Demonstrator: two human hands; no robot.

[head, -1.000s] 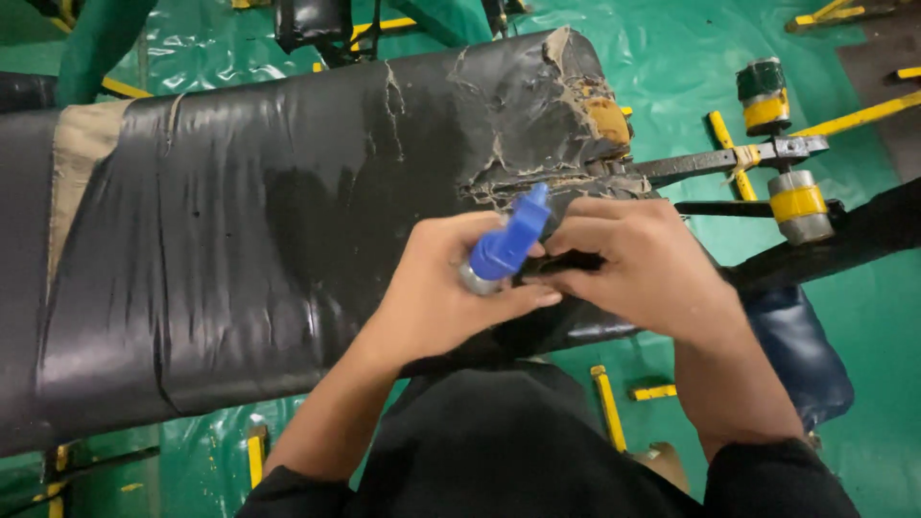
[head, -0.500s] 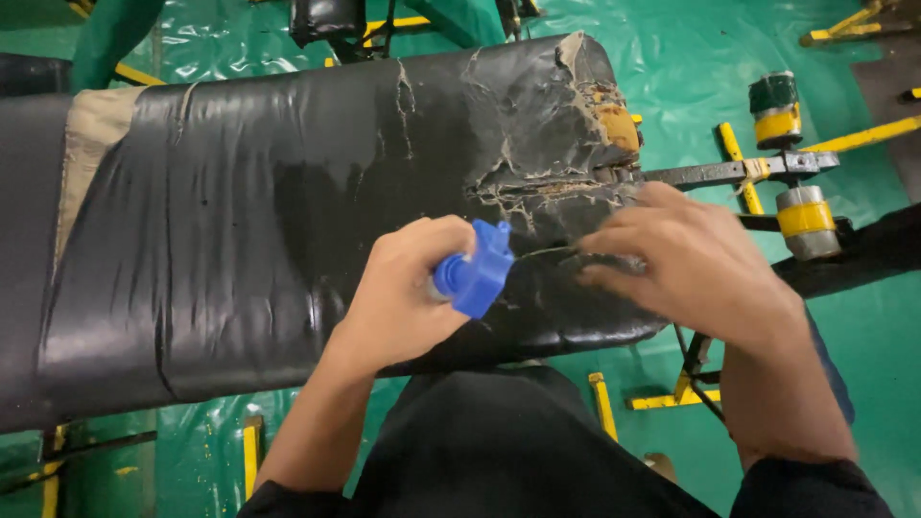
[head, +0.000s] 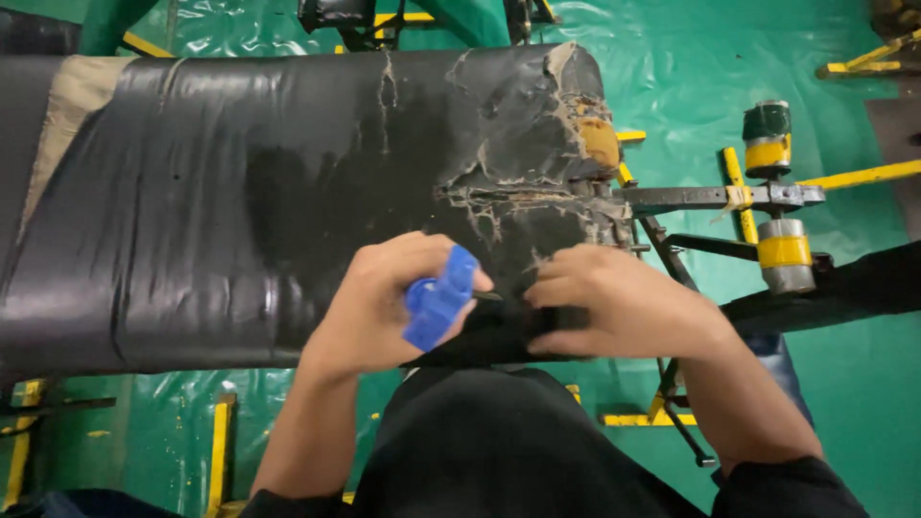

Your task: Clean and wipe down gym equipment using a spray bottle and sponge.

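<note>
My left hand (head: 379, 307) grips a blue plastic tape dispenser (head: 436, 299) and holds it over the near edge of a worn black padded bench (head: 240, 192). A strip of black tape (head: 499, 297) runs from the dispenser toward my right hand (head: 624, 307), whose fingers press flat on the tape at the bench's near edge. Just beyond both hands the bench cover is torn and cracked, with yellow foam (head: 600, 142) showing at the far right corner.
Green plastic sheeting (head: 691, 67) covers the floor. A metal bar with yellow and green rollers (head: 782, 249) juts out to the right of the bench. Yellow frame pieces (head: 219, 432) lie on the floor below the bench. A tan patch (head: 62, 105) marks the bench's left end.
Both hands have moved down toward the bench's near edge. The dispenser has tipped lower, and my right hand has come back left and pressed down on the tape.
</note>
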